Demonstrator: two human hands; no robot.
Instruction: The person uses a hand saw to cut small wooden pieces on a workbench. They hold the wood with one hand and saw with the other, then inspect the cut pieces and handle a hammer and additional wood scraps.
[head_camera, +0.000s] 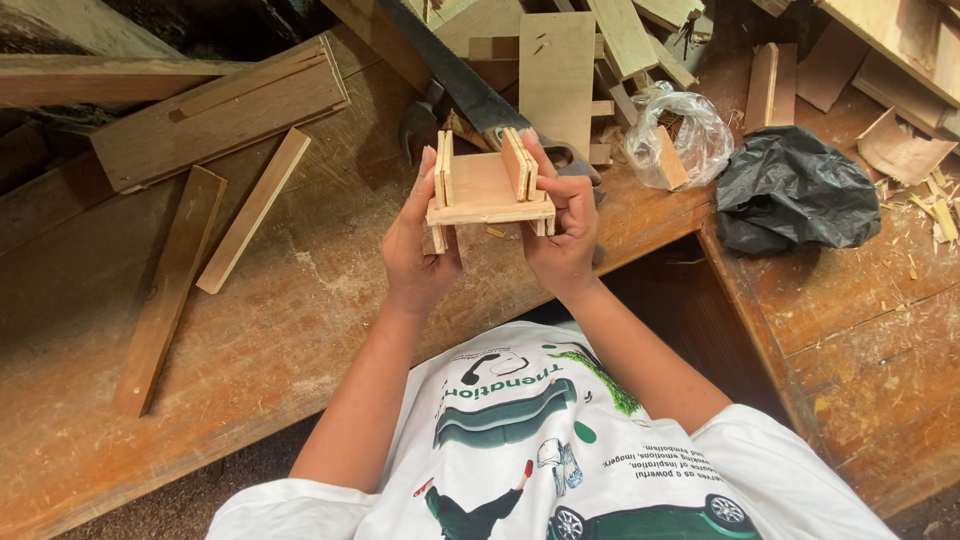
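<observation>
I hold a small pale wooden piece (487, 190) up in front of me with both hands. It is a little flat board with thin upright slats at its left and right sides. My left hand (418, 245) grips its left side, fingers pressed against the left slats. My right hand (562, 232) grips the right side, thumb and fingers wrapped around the right slats. The piece hangs above a worn wooden workbench (300, 320).
A hand saw (470, 90) lies on the bench behind the piece, near a dark hammer head (417, 122). Loose planks (250, 210) and offcuts cover the left and back. A clear plastic bag (680, 135) and a black bag (795, 190) sit at right.
</observation>
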